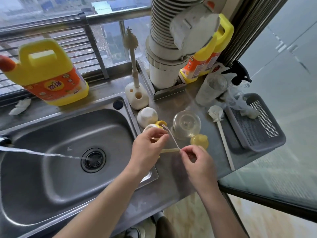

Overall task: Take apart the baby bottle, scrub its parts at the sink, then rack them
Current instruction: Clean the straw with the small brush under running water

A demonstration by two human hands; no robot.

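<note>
My left hand [148, 148] grips the bottle's yellow-and-white collar piece [155, 127] at the sink's right rim. A thin clear straw [171, 137] runs from it to my right hand [194, 159], which pinches the straw's end where it meets a pale yellow tube [169, 150]. The clear bottle body [186, 124] lies on the steel counter just beyond my hands. A yellow cap [199, 141] sits beside it. A white dome-shaped cap [147, 116] rests near the sink corner.
Water streams from the left into the steel sink [51, 134] toward the drain [93, 159]. A bottle brush [133, 54] stands in its holder, another brush [221, 133] lies by the grey basket [257, 124]. Yellow detergent jugs [49, 73] sit behind.
</note>
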